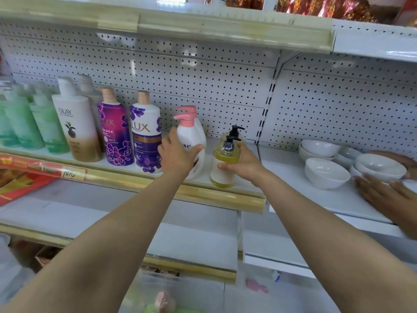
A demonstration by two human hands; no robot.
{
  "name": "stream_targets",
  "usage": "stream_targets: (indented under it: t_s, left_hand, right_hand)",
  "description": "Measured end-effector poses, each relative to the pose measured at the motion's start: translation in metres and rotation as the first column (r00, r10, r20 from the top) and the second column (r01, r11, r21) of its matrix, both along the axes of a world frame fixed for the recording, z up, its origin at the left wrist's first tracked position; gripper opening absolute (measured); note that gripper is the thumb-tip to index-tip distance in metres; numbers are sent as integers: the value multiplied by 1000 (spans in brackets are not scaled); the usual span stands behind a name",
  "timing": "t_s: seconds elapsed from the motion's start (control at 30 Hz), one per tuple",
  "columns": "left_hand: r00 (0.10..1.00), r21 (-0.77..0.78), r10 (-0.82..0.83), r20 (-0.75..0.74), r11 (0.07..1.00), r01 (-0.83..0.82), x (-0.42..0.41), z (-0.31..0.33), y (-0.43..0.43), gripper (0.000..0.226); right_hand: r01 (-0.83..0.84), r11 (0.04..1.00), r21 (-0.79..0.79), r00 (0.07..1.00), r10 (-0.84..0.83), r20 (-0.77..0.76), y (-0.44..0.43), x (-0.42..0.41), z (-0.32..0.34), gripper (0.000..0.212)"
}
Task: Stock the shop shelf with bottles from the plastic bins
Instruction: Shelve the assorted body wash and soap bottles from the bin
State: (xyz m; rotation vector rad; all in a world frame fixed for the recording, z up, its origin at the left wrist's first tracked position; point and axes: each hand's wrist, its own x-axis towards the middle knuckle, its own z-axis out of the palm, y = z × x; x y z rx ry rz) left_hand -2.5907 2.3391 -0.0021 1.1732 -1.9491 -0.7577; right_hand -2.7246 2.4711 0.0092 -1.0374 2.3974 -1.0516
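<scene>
On the shop shelf (214, 196), the left hand (178, 155) has its grip round a white pink-pump bottle (191, 134), the right hand (242, 164) round a yellow black-pump bottle (225, 154), both upright near the front edge. This looks like the placing step; next probably calls for straightening, then releasing.

Bowls (326, 172): white, some stacked, right of frame.
Foil packs (327, 6): red and gold, upper right corner.
Red packets (20, 177): left edge, mid-height.
Pegboard (203, 75): white, perforated, across the upper middle.
</scene>
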Motion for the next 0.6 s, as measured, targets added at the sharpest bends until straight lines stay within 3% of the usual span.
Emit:
stream_targets:
  t_s: [0.1, 0.17, 0.37, 0.6]
  left_hand:
    - [996, 10, -62, 59, 998, 62, 7, 9, 3, 97]
    - [991, -58, -101, 92, 993, 107, 20, 18, 3, 93]
    - [976, -230, -134, 172, 958, 172, 73, 45, 10, 78]
    - [954, -228, -134, 269, 953, 198, 130, 48, 31, 71]
  right_hand:
    - [23, 999, 23, 995, -20, -98, 4, 13, 11, 106]
    - [61, 998, 25, 980, -55, -191, 13, 37, 29, 89]
    - [128, 991, -29, 870, -126, -476, 23, 93, 59, 74]
    - [159, 987, -26, 844, -150, -514, 32, 149, 54, 66]
